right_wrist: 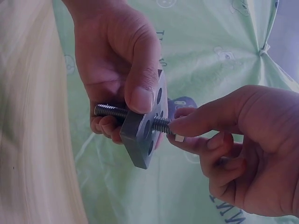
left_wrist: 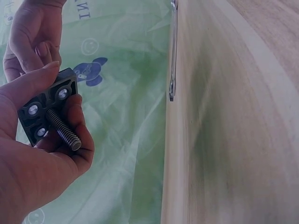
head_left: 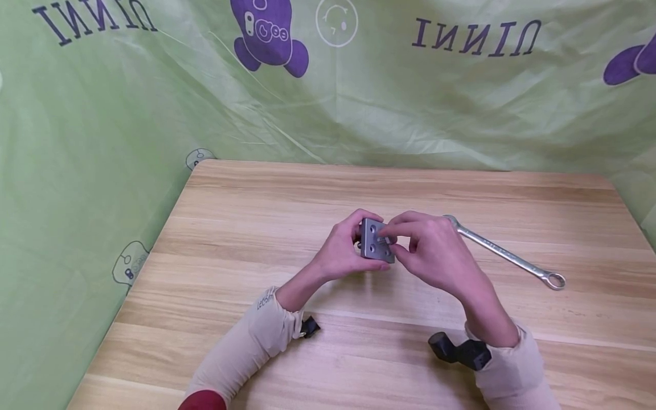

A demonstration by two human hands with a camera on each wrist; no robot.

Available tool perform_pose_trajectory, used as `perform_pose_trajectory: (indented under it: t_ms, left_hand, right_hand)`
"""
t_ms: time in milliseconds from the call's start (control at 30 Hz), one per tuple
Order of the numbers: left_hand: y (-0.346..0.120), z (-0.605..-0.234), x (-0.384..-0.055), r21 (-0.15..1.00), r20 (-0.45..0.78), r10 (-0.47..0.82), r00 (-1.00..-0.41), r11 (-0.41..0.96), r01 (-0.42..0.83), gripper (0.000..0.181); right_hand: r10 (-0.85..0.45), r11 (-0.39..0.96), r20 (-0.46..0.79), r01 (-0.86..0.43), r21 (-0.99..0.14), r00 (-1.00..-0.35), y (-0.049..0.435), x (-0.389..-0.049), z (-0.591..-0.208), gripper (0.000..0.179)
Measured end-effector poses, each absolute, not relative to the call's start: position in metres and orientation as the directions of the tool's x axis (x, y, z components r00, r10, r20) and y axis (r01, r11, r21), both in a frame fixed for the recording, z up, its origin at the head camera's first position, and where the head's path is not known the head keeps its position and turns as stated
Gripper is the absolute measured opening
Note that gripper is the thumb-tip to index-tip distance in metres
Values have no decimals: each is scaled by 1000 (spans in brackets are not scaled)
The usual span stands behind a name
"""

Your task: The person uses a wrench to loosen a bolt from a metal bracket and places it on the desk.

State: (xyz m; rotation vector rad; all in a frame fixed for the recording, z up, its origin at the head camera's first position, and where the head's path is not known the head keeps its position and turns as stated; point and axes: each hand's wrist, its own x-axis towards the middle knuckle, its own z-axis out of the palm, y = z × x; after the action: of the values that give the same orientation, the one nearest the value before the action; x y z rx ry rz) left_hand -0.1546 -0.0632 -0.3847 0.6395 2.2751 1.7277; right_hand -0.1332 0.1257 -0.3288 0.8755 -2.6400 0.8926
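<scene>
Squarely through the plate (right_wrist: 137,143), bolt (right_wrist: 161,124)

This looks like a curtained work booth: printed green cloth (head_left: 389,114) hangs around a wood-grain table (head_left: 236,228).

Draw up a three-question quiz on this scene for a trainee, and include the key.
1. Which hand grips the grey plate?

2. True or false: the threaded bolt sticks out on both sides of the plate.

3. Where does the wrench lie?
A) on the plate
B) on the tabletop
C) on a sleeve

Key: 1. The left hand; 2. True; 3. B
</scene>
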Motion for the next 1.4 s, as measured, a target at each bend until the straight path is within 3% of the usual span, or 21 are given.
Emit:
perform_pose_trajectory:
  t_ms: [200,433,600,1000,1400]
  left_hand:
    - [-62,-385,-155,956,99,459,-883,202,212,70]
    - [-62,-384,-155,959,90,459,-884,201,202,70]
    - [-63,-384,-154,959,81,457,-886,206,194,71]
    - [-63,-384,-154,957,72,447,-891,220,188,69]
    - [-64,-384,-154,956,77,458,-885,218,196,70]
  right_hand:
    - [-465,632,345,-579,-515,-815,128,-133,-327,22]
    - [-334,766,158,-365,-529,-929,128,-134,-321,31]
    - [-291,815,69,-285,-504,-954,127,-135,-321,29]
    - [-367,763,190,-412,-498,-911,126,-133,-323,13]
    - [-451,660,377,-587,-469,-809,126,-133,-328,24]
